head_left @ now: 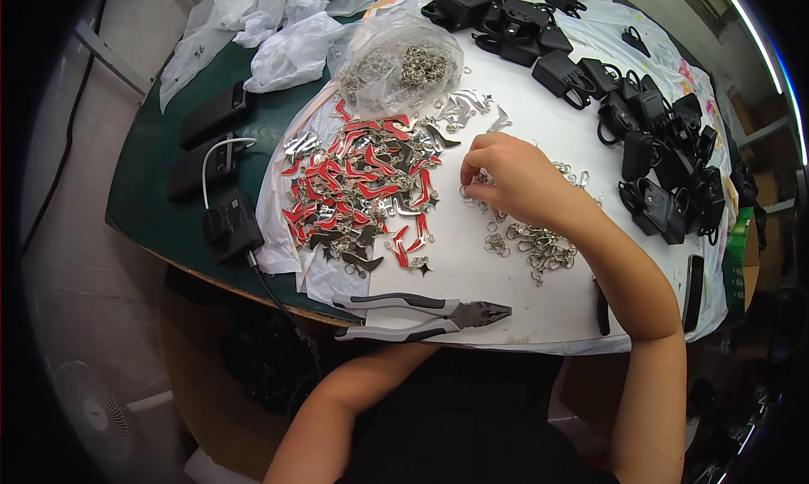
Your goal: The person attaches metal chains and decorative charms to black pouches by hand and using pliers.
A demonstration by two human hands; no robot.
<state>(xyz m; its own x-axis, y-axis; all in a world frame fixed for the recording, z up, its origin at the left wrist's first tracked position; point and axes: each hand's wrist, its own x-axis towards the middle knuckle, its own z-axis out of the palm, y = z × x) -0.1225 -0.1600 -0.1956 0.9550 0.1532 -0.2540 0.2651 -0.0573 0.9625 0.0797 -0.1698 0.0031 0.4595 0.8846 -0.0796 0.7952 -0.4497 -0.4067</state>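
Observation:
My right hand [510, 176] reaches over the white work surface with thumb and fingers pinched together near small metal rings. What they hold, if anything, is too small to make out. Beside and below it lie silvery clasps and rings [543, 246]. To its left spreads a pile of red and black high-heel-shaped charms [358, 180] with metal loops. Grey-handled pliers [455, 314] lie along the near table edge, jaws pointing right. My left forearm [371, 379] bends in below that edge, where the left hand is out of sight.
A clear plastic bag [404, 67] of metal chain pieces stands behind the charms. Many black adapters with cables [657, 138] crowd the far right. Black power banks [202, 168] and a white cable sit left on the green tabletop [143, 185]. A dark phone-like slab [693, 294] lies near right.

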